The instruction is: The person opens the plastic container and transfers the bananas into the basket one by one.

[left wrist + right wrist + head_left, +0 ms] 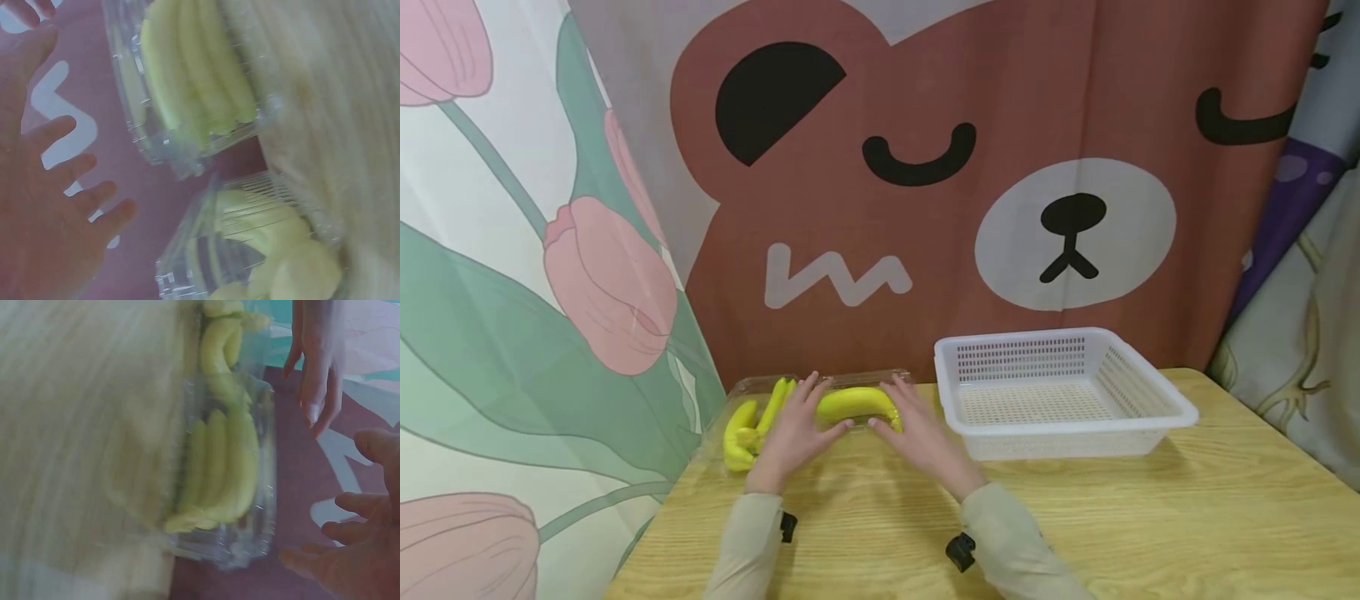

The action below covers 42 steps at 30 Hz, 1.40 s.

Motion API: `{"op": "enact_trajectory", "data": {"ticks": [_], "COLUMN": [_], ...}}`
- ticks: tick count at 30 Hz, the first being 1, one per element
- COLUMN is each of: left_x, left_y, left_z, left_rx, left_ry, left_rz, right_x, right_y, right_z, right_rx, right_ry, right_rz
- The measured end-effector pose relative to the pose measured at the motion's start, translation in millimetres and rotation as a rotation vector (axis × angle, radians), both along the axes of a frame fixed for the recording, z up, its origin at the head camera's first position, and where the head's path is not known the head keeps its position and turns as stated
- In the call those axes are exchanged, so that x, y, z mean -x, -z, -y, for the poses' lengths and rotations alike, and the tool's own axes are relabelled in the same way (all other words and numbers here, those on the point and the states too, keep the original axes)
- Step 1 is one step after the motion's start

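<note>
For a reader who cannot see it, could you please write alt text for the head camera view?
Two hands, the left hand and right hand, reach with spread fingers over clear plastic containers of yellow bananas at the far edge of a wooden table. An empty white mesh basket stands to their right, before a bear-face curtain.
</note>
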State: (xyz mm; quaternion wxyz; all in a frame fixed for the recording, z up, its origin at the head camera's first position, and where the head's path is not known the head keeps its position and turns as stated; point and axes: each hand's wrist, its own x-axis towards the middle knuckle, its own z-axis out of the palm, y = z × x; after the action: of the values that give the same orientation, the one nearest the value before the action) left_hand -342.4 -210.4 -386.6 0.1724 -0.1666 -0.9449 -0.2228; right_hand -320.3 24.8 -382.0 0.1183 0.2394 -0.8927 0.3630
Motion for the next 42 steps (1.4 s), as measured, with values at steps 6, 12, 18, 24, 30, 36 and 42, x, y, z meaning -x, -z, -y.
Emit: {"op": "enact_trajectory", "data": {"ticks": [6,12,18,24,30,36,42], "left_x": [4.3,7.1,5.7,4.8,3.8,-1.3,-8.4], "left_y": [14.6,25.4,28.3,27.4,25.4,20.9,10.9], "left_z": [-1.9,-2.0,-1.2,-1.6,-2.3,-5.9,-7.9], "left_rx": [-0.032,-0.020,-0.031,-0.058,-0.092,-0.081,-0.074], "left_ry": [0.041,0.026,-0.001,-0.013,-0.023,-0.042,-0.012], "left_rz": [0.053,0.065,0.091,0.147,0.185,0.229,0.242], "right_x": [2.5,10.0,13.7,12.5,11.1,9.3,5.0], "right_y": [12.6,24.6,29.1,26.2,26.6,28.7,27.2], "right_z": [2.3,-0.2,-3.8,-5.2,-7.0,-8.4,-10.1], "right_rx": [-0.001,-0.020,-0.039,-0.043,-0.047,-0.056,-0.083], "right_ry": [-0.017,0.023,0.008,0.014,0.011,0.036,0.073], "right_rz": [0.026,0.036,0.060,0.112,0.106,0.098,0.062]}}
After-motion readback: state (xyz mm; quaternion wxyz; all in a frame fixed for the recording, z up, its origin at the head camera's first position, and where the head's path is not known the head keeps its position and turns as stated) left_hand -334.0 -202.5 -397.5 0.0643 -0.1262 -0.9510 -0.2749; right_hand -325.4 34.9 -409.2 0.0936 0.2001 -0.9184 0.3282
